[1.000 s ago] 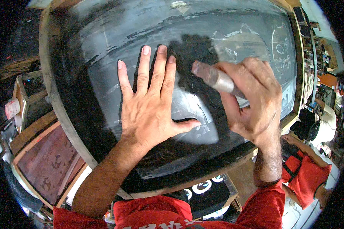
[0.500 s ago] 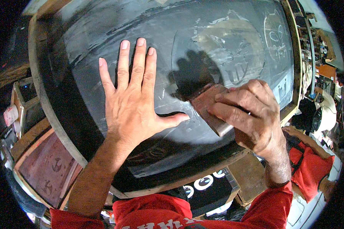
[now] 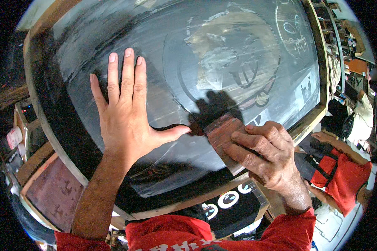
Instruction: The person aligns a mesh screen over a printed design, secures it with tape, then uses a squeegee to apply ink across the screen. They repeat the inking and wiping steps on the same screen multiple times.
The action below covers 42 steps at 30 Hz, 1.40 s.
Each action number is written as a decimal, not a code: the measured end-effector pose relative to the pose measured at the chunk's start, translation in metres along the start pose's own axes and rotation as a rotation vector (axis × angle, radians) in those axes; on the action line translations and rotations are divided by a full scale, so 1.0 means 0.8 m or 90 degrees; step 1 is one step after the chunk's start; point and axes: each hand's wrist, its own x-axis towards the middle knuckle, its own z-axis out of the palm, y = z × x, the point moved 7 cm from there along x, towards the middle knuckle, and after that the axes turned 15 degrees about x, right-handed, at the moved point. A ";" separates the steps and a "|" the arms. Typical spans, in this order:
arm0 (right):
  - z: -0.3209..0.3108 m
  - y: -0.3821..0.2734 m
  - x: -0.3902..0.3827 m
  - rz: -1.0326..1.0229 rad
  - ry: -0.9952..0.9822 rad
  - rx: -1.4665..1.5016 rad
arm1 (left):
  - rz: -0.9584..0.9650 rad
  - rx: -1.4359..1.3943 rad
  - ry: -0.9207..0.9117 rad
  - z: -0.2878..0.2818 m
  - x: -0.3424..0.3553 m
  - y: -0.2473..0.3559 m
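A large screen-printing screen fills the middle, its dark mesh streaked with grey and set in a wooden frame. My left hand lies flat on the mesh at left of centre, fingers spread, holding nothing. My right hand grips a brown wooden squeegee at the near right, its edge tilted against the mesh beside the frame's near bar. Beyond the squeegee, a large round cartoon-face stencil shows on the mesh. The hand's shadow falls over part of it.
The wooden frame borders the screen. A smaller pinkish screen leans at lower left. A black printed cloth with white round motifs lies below the near edge. At right is another person in a red shirt, near cluttered shelves.
My right hand has drawn the squeegee nearer to me. My left hand sits slightly further left and nearer. More of the stencil shows, and the person at right has shifted.
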 end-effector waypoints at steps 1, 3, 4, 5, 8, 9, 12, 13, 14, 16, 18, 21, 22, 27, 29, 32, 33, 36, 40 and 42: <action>0.000 0.000 -0.003 0.004 0.002 0.003 | -0.002 -0.008 0.001 -0.001 0.000 0.001; 0.000 -0.002 -0.009 -0.001 0.016 -0.003 | 0.000 -0.004 0.010 -0.004 0.000 0.004; 0.000 -0.003 -0.011 -0.003 0.026 0.002 | -0.003 -0.007 0.006 -0.006 0.000 0.004; -0.001 -0.004 -0.013 -0.005 0.037 0.007 | -0.006 -0.009 0.002 -0.007 -0.001 0.005; 0.001 -0.006 -0.022 -0.006 0.041 -0.006 | -0.003 -0.002 0.011 -0.011 -0.001 0.009; 0.002 -0.006 -0.026 -0.009 0.048 -0.011 | -0.002 0.011 0.013 -0.012 -0.001 0.011; 0.005 -0.003 -0.044 -0.005 0.094 -0.019 | 0.009 0.001 0.033 -0.013 -0.004 0.013; 0.010 0.001 -0.051 0.008 0.087 -0.012 | 0.016 -0.006 0.038 -0.012 -0.005 0.013; 0.006 0.002 -0.060 -0.006 0.166 0.000 | 0.020 -0.001 0.042 -0.011 -0.006 0.013; 0.004 0.016 -0.082 0.051 0.271 0.134 | 0.023 -0.026 0.062 -0.012 -0.007 0.008; 0.006 0.028 -0.110 0.117 0.424 0.295 | 0.023 -0.092 0.038 -0.011 -0.007 0.000; 0.029 0.032 -0.155 0.234 0.643 0.460 | -0.003 -0.294 0.026 -0.020 -0.006 -0.017; 0.039 0.032 -0.169 0.273 0.694 0.506 | -0.029 -0.358 0.001 -0.021 -0.005 -0.023; 0.072 0.021 -0.216 0.361 0.834 0.587 | -0.137 -0.480 -0.088 -0.035 0.000 -0.046; 0.078 0.019 -0.229 0.377 0.883 0.577 | -0.169 -0.494 -0.066 -0.046 0.014 -0.065; 0.082 0.018 -0.244 0.424 0.980 0.511 | -0.182 -0.444 0.005 -0.067 0.059 -0.114; 0.084 0.017 -0.247 0.431 1.017 0.513 | -0.128 -0.319 0.094 -0.086 0.079 -0.130; 0.085 0.014 -0.249 0.461 1.061 0.443 | -0.051 -0.101 0.240 -0.105 0.151 -0.177; 0.086 0.007 -0.250 0.485 1.102 0.351 | 0.015 -0.080 0.171 -0.087 0.247 -0.214; 0.093 0.009 -0.252 0.538 1.106 0.343 | 0.014 -0.150 0.024 -0.066 0.276 -0.224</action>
